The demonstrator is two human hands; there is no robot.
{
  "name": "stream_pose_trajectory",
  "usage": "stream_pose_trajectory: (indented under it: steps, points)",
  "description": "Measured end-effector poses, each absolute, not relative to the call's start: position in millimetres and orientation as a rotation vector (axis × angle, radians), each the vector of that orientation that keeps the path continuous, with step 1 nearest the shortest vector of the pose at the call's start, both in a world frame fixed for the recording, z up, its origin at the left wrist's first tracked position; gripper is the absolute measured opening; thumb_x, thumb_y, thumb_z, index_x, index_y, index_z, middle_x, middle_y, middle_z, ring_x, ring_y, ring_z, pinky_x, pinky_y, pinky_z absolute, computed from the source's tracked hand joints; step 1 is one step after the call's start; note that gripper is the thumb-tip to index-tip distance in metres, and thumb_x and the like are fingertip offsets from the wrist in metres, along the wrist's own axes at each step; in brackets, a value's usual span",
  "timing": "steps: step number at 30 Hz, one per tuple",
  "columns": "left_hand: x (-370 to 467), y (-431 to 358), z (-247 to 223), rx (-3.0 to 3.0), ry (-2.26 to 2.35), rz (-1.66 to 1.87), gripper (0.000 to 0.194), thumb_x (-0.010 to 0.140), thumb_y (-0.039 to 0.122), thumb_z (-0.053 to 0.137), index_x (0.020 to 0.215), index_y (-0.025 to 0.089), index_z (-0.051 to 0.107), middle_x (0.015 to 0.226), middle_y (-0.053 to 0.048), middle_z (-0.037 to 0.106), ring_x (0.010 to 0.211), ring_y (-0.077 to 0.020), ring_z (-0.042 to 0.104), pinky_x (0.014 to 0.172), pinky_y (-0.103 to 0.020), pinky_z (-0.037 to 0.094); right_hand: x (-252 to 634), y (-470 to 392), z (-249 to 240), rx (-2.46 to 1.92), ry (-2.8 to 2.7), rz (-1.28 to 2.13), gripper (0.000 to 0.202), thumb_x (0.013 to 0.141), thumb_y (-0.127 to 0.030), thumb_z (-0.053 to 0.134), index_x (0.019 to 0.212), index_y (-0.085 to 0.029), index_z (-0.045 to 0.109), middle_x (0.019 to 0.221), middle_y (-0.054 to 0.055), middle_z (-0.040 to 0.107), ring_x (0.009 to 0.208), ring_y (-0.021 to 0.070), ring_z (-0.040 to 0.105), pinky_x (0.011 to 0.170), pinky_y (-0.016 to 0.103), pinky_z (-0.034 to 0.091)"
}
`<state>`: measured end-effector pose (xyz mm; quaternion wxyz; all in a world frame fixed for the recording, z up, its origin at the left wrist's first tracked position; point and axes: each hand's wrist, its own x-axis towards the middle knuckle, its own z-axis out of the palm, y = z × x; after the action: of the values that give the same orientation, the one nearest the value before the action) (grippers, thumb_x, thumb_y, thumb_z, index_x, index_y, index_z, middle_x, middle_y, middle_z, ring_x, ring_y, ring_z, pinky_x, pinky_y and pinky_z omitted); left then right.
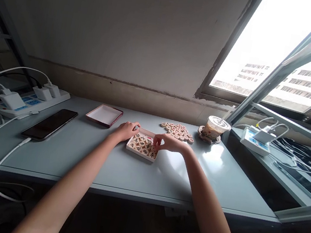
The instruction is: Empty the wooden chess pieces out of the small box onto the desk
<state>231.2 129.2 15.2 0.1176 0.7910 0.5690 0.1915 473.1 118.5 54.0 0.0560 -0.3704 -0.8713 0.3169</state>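
Note:
A shallow white box (140, 154) lies on the desk between my hands, with several round wooden Chinese chess pieces (141, 143) bearing black characters set in rows inside. My left hand (127, 131) is closed at the box's far left corner, its fingertips on the rim. Over the right side of the box, my right hand (168, 142) is bent down with thumb and fingers pinched at a chess piece, which they mostly cover. Behind my right hand a cluster of loose chess pieces (179, 131), some with red characters, lies on the desk.
A dark-edged box lid (104, 115) lies upturned at the back left. Farther left are a charging phone (50, 124) and a power strip (61, 96) with cables. A lidded drink cup (215, 128) stands at the back right. A second power strip (253, 142) sits beyond the desk's right edge.

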Motion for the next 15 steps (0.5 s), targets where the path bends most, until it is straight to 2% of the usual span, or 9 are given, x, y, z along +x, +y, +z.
stream_pose_trajectory:
  steps: [4,7,9,12,15]
  points:
    - [232.9,126.5,17.9,2.312,1.671,0.554,0.033,0.084,0.03,0.041,0.108,0.023,0.062,0.077,-0.002,0.068,0.07,-0.0182,0.06,0.059,-0.024,0.038,477.8,129.9,47.6,-1.007,-2.382,0.84,0.022,0.079,-0.037,0.063,0.091,-0.018,0.06,0.092,0.003,0.063,0.083,0.0135,0.057,0.069,0.023,0.043]
    - [233.9,125.7,18.9,2.321,1.668,0.547,0.033,0.085,0.03,0.04,0.109,0.023,0.061,0.083,-0.003,0.069,0.075,-0.0189,0.061,0.061,-0.025,0.039,483.6,141.6,34.1,-1.202,-2.201,0.629,0.024,0.085,-0.039,0.056,0.098,-0.019,0.058,0.094,0.004,0.064,0.082,0.0151,0.057,0.07,0.027,0.043]
    - [234.0,125.9,18.7,2.324,1.675,0.539,0.033,0.085,0.03,0.04,0.109,0.024,0.061,0.084,-0.003,0.069,0.076,-0.0195,0.061,0.062,-0.025,0.039,487.3,147.0,22.9,-1.36,-2.206,0.366,0.021,0.086,-0.036,0.056,0.1,-0.02,0.059,0.098,0.005,0.065,0.086,0.0178,0.057,0.076,0.031,0.042]
    - [233.7,127.0,17.7,2.321,1.685,0.532,0.033,0.085,0.031,0.039,0.109,0.024,0.061,0.083,-0.003,0.068,0.076,-0.02,0.061,0.062,-0.025,0.039,491.8,150.7,9.1,-1.439,-2.239,-0.154,0.02,0.086,-0.029,0.057,0.105,-0.021,0.061,0.109,0.008,0.062,0.102,0.0244,0.051,0.089,0.04,0.035]
    - [233.4,127.5,17.5,2.316,1.693,0.523,0.033,0.085,0.032,0.039,0.109,0.024,0.061,0.081,-0.004,0.068,0.075,-0.0205,0.061,0.061,-0.026,0.039,496.0,153.8,2.4,-1.444,-2.206,-0.367,0.022,0.088,-0.028,0.055,0.108,-0.024,0.062,0.112,0.008,0.06,0.105,0.0258,0.049,0.091,0.042,0.033]
